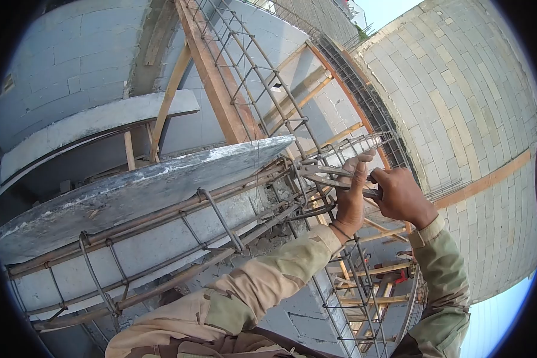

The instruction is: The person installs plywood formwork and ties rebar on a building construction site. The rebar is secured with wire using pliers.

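Note:
A pair of metal pincers (323, 176) has its jaws at a rebar joint (295, 179), where several bars and stirrups cross. My right hand (401, 196) is closed around the handle ends. Beside it, my left hand (351, 200) is closed at the handles too, thumb pointing up; its fingers are partly hidden. A dark band circles my left wrist, and both sleeves are camouflage-patterned. From the joint, a horizontal rebar cage (137, 238) with stirrups runs to the lower left. Whether wire sits in the jaws is too small to tell.
A rough board (137, 185) stands along the horizontal cage. Another rebar cage (253, 65) and a wooden plank (218, 77) extend toward the top. Grey block walls (453, 77) surround the work, and wooden poles (379, 271) lie lower down. Thin wires (256, 161) hang near the joint.

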Demonstrator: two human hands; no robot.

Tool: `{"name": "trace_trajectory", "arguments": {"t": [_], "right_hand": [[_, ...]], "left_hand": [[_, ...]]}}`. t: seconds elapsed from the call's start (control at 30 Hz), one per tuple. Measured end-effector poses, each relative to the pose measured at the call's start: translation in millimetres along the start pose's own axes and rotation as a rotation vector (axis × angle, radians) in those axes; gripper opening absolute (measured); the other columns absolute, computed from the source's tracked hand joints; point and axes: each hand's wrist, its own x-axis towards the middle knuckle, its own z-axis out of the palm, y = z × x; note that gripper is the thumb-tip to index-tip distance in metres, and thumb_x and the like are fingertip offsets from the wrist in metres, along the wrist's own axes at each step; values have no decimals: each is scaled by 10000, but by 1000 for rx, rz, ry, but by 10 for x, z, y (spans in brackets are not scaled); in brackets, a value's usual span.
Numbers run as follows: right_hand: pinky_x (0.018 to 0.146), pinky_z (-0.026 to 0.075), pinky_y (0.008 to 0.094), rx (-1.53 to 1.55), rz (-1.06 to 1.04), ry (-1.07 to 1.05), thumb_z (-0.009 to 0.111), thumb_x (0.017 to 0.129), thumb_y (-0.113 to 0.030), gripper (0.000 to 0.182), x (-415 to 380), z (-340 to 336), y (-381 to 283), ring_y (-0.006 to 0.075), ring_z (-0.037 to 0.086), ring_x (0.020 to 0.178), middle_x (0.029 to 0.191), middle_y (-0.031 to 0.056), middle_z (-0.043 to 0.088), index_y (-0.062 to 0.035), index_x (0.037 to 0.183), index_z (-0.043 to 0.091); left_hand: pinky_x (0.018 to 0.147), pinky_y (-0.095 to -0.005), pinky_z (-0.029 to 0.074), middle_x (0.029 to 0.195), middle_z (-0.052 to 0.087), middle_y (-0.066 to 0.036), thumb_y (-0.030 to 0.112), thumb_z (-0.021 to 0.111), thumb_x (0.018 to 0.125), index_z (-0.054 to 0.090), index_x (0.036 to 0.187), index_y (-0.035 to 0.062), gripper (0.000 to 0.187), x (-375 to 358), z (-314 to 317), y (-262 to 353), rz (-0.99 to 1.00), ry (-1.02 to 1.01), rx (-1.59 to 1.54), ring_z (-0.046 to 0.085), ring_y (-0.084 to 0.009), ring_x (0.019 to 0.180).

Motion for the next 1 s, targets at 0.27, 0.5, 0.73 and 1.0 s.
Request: {"name": "trace_trajectory", "arguments": {"t": [0.27, 0.5, 0.73, 1.0], "right_hand": [[708, 510, 432, -308, -17, 82, 663, 785, -113, 206, -23, 262, -128, 309, 680, 761, 882, 119, 698, -34, 974, 678], [565, 516, 433, 0, -50, 133, 761, 706, -206, 228, 239, 757, 309, 316, 665, 647, 730, 82, 652, -82, 871, 663], [546, 505, 434, 99, -116, 205, 772, 674, -238, 259, 408, 1075, 463, 329, 639, 600, 681, 84, 618, -92, 869, 683], [575, 492, 363, 775, 60, -538, 770, 725, -54, 114, 285, 72, 481, 209, 659, 584, 646, 84, 663, 18, 766, 693]], "left_hand": [[830, -255, 472, 1029, 720, -45, 392, 572, 1065, 733, 1010, 35, 395, 24, -113, -195, -80, 136, 117, 618, -82, 883], [1019, -285, 420, 1247, 651, -69, 368, 624, 1035, 666, 1239, 11, 413, 167, -72, -114, -230, 195, -27, 580, -130, 1145], [1122, -324, 343, 1414, 558, -66, 397, 637, 1011, 583, 1390, 19, 538, 221, 9, -63, -275, 383, -72, 487, -148, 1304], [1040, -316, 428, 1220, 675, -76, 308, 664, 1019, 671, 1235, -4, 380, -14, -54, -136, -143, 28, -197, 596, -143, 1142]]}}
